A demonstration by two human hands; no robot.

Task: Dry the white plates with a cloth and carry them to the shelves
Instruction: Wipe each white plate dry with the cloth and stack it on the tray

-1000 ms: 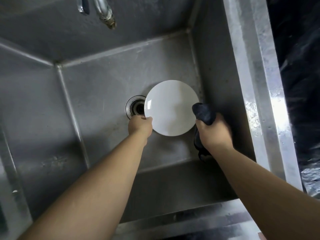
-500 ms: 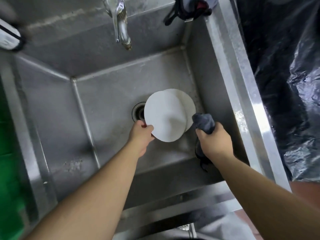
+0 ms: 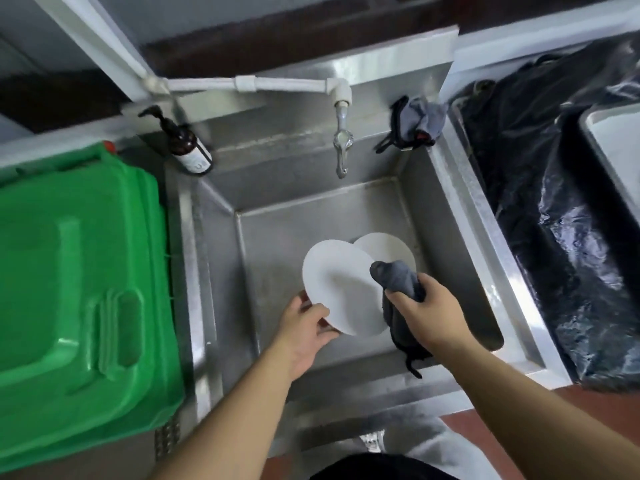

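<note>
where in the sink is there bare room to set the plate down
Bare sink floor lies between the left wall and the plates, toward the tap. The right side is crowded: second plate, cloth, right hand.

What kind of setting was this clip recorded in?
Probably a commercial or back-of-house kitchen wash area: a deep stainless steel sink with a wall tap fed by white plastic piping, a large green lidded bin beside it, and a brown pump soap bottle on the rim.
</note>
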